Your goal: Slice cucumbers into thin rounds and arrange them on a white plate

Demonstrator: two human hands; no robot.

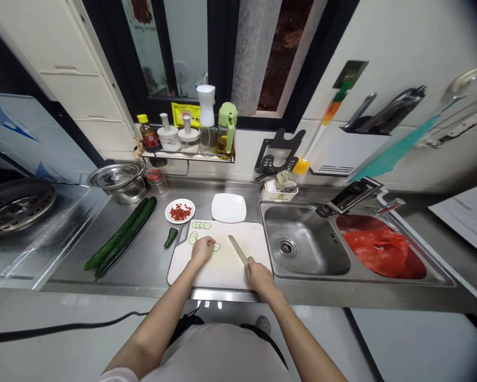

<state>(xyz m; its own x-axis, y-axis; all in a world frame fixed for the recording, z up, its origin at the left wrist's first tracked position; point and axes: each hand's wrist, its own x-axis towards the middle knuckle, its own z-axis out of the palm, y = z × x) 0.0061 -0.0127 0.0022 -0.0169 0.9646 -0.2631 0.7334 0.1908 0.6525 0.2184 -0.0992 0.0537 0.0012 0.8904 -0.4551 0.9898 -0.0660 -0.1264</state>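
My right hand [259,277] is wrapped round the handle of a kitchen knife [238,250], whose blade points up and left over the white cutting board [238,276]. My left hand [202,251] is on the left half of the board with its fingers curled together; what they pinch, if anything, is hidden. Right beside those fingertips lies a cucumber slice [216,248]. More cucumber slices [201,225] form a row at the board's upper left, with a small overlapping group [192,237] below them. A short cucumber end piece [170,237] sits just left of the board.
Two whole cucumbers [121,239] lie at the left. Behind the board stand a plate of chopped red pieces [180,211] and a white plate [228,207]. At the right is a sink [305,254] with a red plastic bag [377,249]. A lidded pot [121,183] stands back left.
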